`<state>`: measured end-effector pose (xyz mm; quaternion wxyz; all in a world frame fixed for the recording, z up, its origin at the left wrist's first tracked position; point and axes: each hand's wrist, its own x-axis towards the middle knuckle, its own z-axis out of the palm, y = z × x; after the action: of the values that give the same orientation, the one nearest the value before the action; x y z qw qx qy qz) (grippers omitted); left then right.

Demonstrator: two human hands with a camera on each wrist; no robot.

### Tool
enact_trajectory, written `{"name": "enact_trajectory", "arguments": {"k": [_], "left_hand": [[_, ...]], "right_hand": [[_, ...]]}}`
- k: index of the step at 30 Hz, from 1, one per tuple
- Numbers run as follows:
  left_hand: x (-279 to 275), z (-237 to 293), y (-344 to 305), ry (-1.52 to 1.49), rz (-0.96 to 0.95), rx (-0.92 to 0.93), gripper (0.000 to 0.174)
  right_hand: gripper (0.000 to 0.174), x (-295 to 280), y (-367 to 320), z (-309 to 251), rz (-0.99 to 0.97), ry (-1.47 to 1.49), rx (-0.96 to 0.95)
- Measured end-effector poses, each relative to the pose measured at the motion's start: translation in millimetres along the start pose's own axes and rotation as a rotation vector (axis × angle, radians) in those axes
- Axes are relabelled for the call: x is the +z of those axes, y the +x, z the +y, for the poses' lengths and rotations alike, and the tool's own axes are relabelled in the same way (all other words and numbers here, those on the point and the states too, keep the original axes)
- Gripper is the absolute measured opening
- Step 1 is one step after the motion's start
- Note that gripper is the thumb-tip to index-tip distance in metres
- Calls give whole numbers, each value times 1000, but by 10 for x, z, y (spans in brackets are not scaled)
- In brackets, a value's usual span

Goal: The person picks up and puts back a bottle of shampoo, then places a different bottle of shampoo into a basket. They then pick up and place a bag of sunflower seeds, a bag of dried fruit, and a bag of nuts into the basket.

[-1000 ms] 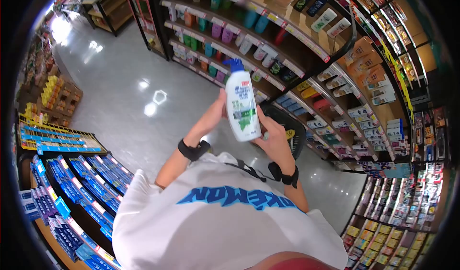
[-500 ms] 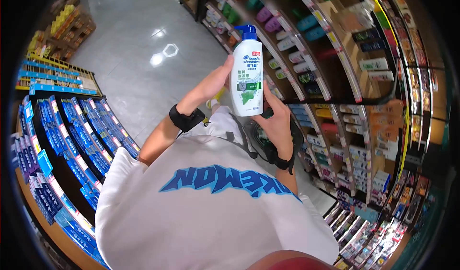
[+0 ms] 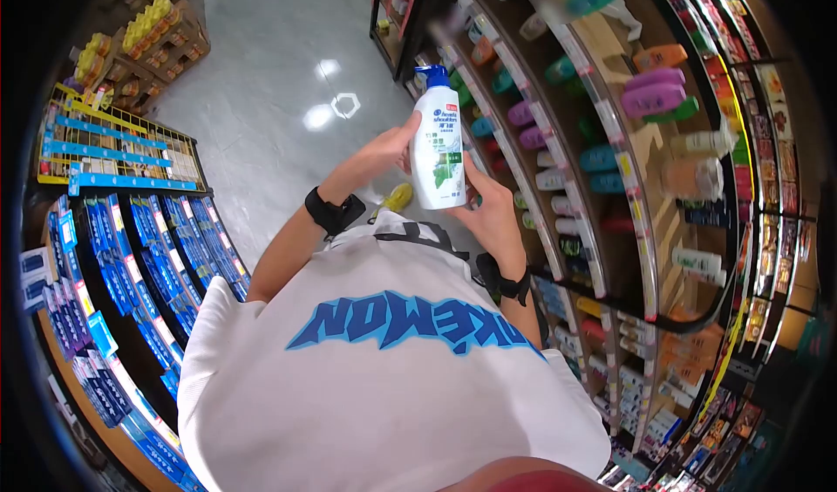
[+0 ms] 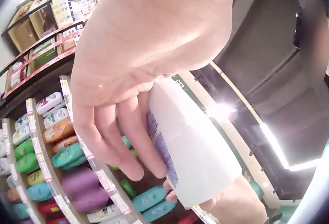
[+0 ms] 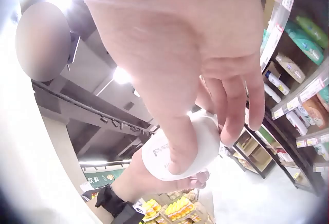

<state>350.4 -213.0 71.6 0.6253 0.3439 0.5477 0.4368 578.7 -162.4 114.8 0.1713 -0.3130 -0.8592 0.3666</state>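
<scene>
In a shop aisle, the head view looks down on a tall white plastic bottle point(image 3: 438, 156) raised in front of the body, above a glossy grey floor point(image 3: 261, 99). Only this view shows its blue pump top point(image 3: 432, 76) and the front label with its green leaf print point(image 3: 445, 174). The bottle leans slightly, pump away from the body. The left hand point(image 3: 394, 150) holds its left side; the right hand point(image 3: 490, 213) grips the lower right side, near the base. Each wrist wears a black band, and a yellow shoe point(image 3: 398, 197) shows beyond the white shirt point(image 3: 392, 405). Blue boxes point(image 3: 166, 256) fill the racks at left; bottles in many colours line the shelves at right.

The left wrist view shows a blank white face of the bottle and small purple print along one edge. The left hand's fingers bend round it, closed only as far as its width allows; the other hand supports the lower end. Rounded purple bottles point(image 4: 85, 190) and a ceiling light strip point(image 4: 275, 147) appear too.

The right wrist view reveals the right thumb point(image 5: 182, 147) pressed flat against the bottle, with the fingers curved at its far side, partly hidden. The left hand is beyond, near yellow packs point(image 5: 177, 208).
</scene>
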Motion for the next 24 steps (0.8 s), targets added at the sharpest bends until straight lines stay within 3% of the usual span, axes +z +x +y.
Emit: {"name": "enact_trajectory", "arguments": {"k": [2, 5, 11, 12, 16, 19, 20, 23, 24], "left_hand": [[-189, 164, 227, -100, 26, 82, 76], [-561, 400, 615, -266, 64, 64, 73], [-1396, 519, 1165, -64, 52, -53, 68], [-1595, 583, 1230, -50, 0, -113, 64], [-2302, 523, 1629, 164, -146, -15, 65], [-2778, 506, 2002, 270, -315, -12, 68], [-2856, 616, 2080, 310, -299, -69, 70], [-3058, 612, 2516, 200, -425, -228, 68], [-3089, 371, 2797, 152, -454, -267, 71]], "right_hand": [[83, -37, 433, 115, 18, 46, -67], [83, -87, 1083, 218, -21, 62, -80], [78, 55, 2059, 263, -148, 73, -6], [82, 69, 2190, 233, -265, 94, 56], [84, 387, 2694, 385, -481, 129, 180], [78, 643, 3150, 345, -429, 325, 320], [65, 784, 3287, 435, -400, 409, 316], [48, 1073, 3724, 596, -380, 704, 690], [43, 1196, 3773, 851, -372, 859, 771]]}}
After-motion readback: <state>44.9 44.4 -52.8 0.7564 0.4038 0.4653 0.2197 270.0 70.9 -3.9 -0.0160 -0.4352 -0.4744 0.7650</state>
